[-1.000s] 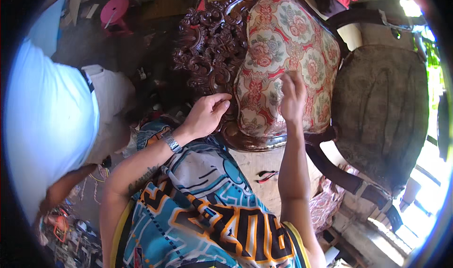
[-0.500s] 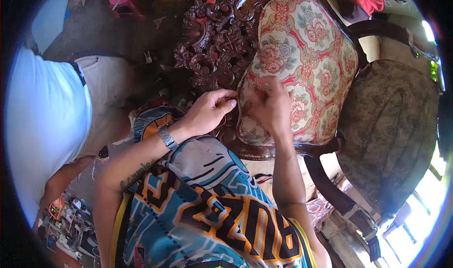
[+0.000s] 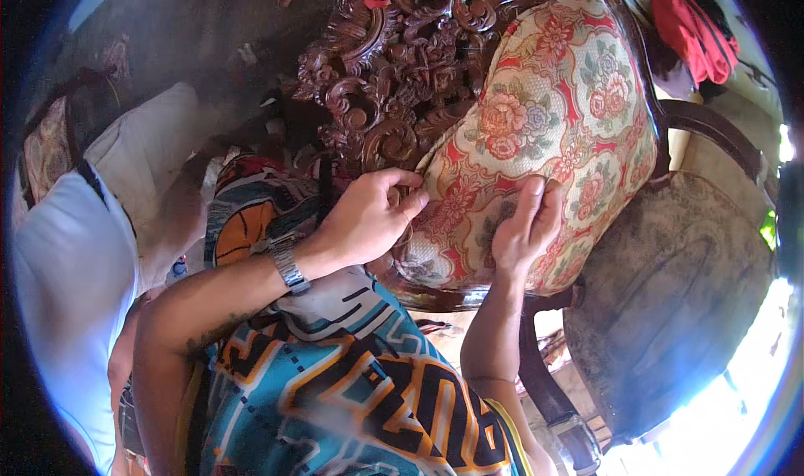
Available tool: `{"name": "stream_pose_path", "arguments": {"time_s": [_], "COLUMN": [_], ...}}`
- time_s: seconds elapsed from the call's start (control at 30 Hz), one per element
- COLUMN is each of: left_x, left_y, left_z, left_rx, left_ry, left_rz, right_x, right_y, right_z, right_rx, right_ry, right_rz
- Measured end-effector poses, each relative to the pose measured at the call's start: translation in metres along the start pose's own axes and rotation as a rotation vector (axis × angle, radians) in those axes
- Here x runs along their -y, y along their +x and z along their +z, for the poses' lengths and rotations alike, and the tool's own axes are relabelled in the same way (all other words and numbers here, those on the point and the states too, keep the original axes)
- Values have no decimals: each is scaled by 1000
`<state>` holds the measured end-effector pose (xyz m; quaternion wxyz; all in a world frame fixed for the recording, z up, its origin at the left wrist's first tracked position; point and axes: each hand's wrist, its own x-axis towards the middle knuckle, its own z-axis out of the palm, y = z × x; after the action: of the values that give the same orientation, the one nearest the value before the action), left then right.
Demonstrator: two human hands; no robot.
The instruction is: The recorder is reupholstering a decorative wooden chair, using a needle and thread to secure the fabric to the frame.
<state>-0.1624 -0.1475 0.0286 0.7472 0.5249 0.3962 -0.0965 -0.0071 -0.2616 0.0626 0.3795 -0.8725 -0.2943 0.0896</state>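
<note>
A carved dark wooden chair back (image 3: 389, 141) holds a padded panel in floral fabric (image 3: 511, 128), cream with red and pink roses. At the panel's left edge is my left hand (image 3: 364, 216), thumb and forefinger closed in a pinch beside the seam. Whatever lies between those fingertips is too small to make out. My right hand (image 3: 528, 229) is raised over the lower middle of the fabric, its thumb and fingers pressed together. What it holds, if anything, does not show. A metal watch sits on my left wrist.
To the right stands another chair with a worn, dark oval pad (image 3: 670, 300) and a wooden arm (image 3: 712, 133). A person in a white shirt (image 3: 75, 308) is close on my left. Red cloth (image 3: 691, 36) lies at the upper right.
My right hand has moved right and down, away from the left hand, and its fingers show closed. My left hand stays at the panel's edge. The view has shifted.
</note>
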Motion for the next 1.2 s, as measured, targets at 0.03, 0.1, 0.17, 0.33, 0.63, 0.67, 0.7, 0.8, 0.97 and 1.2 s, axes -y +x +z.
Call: {"name": "stream_pose_path", "arguments": {"time_s": [0.03,0.1,0.17,0.33,0.63,0.67,0.7,0.8,0.97,1.2], "left_x": [-2,-4,-5,5,13,12,12,11,12,14], "left_y": [2,3,0,-21,-28,-28,-28,-26,-23,-22], "left_z": [-1,-5,-9,-15,-36,-36,-37,-40,-40,-40], "left_rx": [6,8,-33,-46,162,164,160,164,171,230], "left_ry": [88,160,301,448,467,439,436,436,450,410], "left_rz": [32,58,159,381,506,513,530,554,560,616], "right_x": [2,5,5,6,18,22,24,30,35,47], "right_y": [2,6,17,27,22,18,15,12,18,11], "right_z": [0,3,10,22,20,19,19,18,15,0], "right_rx": [28,205,239,375,609,685,668,821,773,939], "right_ry": [-1,-123,-245,-467,-688,-744,-734,-655,-440,-227], "right_rz": [5,-9,-244,-358,-503,-525,-537,-624,-422,-478]}}
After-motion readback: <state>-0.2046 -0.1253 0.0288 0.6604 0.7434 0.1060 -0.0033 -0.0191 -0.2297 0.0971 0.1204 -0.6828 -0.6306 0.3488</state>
